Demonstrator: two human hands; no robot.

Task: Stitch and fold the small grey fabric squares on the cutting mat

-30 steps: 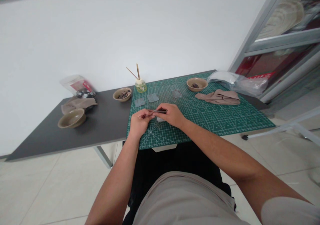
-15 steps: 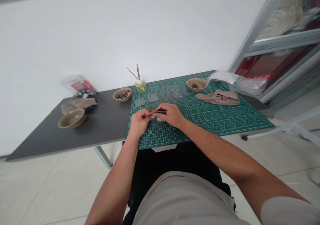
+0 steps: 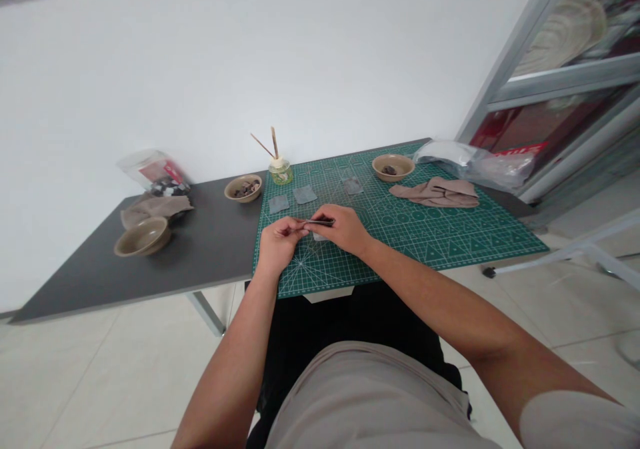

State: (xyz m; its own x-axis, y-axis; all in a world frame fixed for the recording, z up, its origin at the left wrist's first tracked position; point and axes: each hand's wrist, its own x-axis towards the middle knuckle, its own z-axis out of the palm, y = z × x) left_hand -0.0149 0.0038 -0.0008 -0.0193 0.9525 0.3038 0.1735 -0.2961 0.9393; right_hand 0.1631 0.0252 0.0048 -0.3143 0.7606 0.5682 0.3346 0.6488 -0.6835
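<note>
Over the green cutting mat [image 3: 410, 236], my left hand [image 3: 281, 239] and my right hand [image 3: 345, 229] meet with their fingertips pinched together. Between them is a small flat grey-brown pouch [image 3: 321, 222]; its dark edge shows in front of my right fingers. Part of a pale piece [image 3: 319, 237] lies on the mat under my right hand, mostly hidden. Beyond my hands, thin grey squares lie flat: one at the left [image 3: 279, 204], one beside it [image 3: 305, 194], and one further right [image 3: 353, 185] with something darker on it.
A bowl of dark bits [image 3: 243, 188] stands left of the mat, near a reed diffuser [image 3: 281, 170]. Another bowl [image 3: 393, 168] and a brown cloth [image 3: 437, 192] are on the right, by clear plastic [image 3: 475, 162]. Far left are a tan bowl [image 3: 143, 237] and a plastic bag [image 3: 155, 169].
Both hands keep their pinch on the pouch, almost in the same place. The view has shifted very slightly; nothing on the table has visibly moved.
</note>
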